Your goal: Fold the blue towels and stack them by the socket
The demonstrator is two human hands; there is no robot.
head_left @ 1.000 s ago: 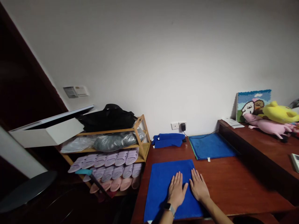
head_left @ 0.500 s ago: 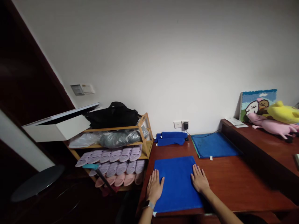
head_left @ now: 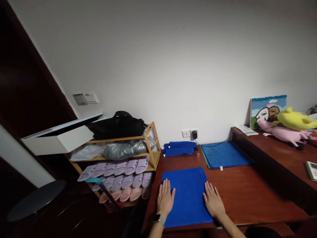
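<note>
A bright blue cloth (head_left: 187, 198) lies spread flat on the reddish-brown wooden table (head_left: 244, 195), close to its front edge. My left hand (head_left: 165, 199) rests flat on the cloth's left edge, fingers stretched out; a watch (head_left: 158, 218) is on that wrist. On the cloth's right edge lies my right hand (head_left: 213, 199), palm down with fingers extended. Neither hand grips anything. Beyond them, folded blue cloths (head_left: 179, 148) sit against the wall. To their right is a flat stack of darker blue cloths (head_left: 225, 154) with a white tag.
Left of the table stands a wooden rack (head_left: 151, 145) with slippers (head_left: 120, 167), plastic-wrapped items and a black bag (head_left: 117, 125). A black charger (head_left: 194, 134) trails a cable over the darker stack. Plush toys (head_left: 282, 132) sit on the raised surface at right.
My hands have slid slightly toward me along the cloth's edges, still flat. The whole view has shifted a little to the right.
</note>
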